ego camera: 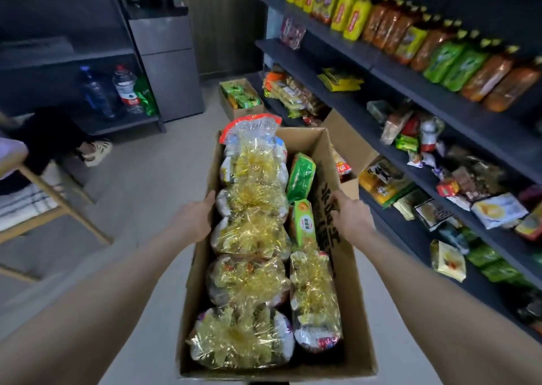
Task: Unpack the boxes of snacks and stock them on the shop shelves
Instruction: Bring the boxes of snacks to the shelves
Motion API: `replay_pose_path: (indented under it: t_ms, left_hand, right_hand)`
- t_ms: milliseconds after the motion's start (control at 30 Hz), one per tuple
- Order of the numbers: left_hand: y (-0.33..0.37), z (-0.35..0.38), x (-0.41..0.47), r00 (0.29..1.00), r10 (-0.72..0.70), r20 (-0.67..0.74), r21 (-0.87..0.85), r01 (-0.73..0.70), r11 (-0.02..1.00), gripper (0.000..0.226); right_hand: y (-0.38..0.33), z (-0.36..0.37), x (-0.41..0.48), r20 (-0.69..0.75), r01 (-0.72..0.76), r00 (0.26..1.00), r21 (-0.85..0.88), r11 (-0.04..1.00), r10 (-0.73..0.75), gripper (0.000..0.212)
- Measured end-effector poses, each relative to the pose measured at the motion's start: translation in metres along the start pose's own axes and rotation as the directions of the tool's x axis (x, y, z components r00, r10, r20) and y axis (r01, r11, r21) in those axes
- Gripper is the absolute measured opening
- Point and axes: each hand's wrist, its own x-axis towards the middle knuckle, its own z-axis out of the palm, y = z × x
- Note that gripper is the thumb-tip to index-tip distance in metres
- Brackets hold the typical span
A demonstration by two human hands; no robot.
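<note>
While a long cardboard box fills the centre of the frame, the left hand and right hand each hold one of its side walls, the grip of each closed on the cardboard. The box is packed full, with rows of gold-foil snack bags and green packets beside them. Shelves on the right carry many snacks, with bare gaps. A smaller box at upper centre also holds packets. Stocking looks partly done; this box seems untouched.

Left hand and right hand grip opposite walls of an open box full of gold-wrapped bags, beside stocked shelves.
</note>
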Motion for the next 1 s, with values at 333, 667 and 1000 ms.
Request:
replay_pose_path:
  t_ms: [333, 667, 1000]
  left_hand:
    - [0.004, -0.09, 0.235, 0.999, -0.016, -0.05, 0.043, 0.018, 0.999, 0.078]
    - [-0.025, -0.21, 0.513, 0.997, 0.08, -0.022, 0.086, -0.078, 0.993, 0.078]
    - [-0.001, -0.309, 0.76, 0.995, 0.097, -0.031, 0.14, -0.092, 0.986, 0.076]
  right_hand:
    - [-0.048, -0.036, 0.259, -0.001, 0.071, 0.997, 0.024, 0.997, -0.071, 0.037]
    - [-0.135, -0.048, 0.519, -0.004, -0.031, 0.999, 0.106, 0.994, 0.032, 0.037]
    - [-0.168, -0.049, 0.77, 0.007, -0.127, 0.992, 0.222, 0.967, 0.128, 0.029]
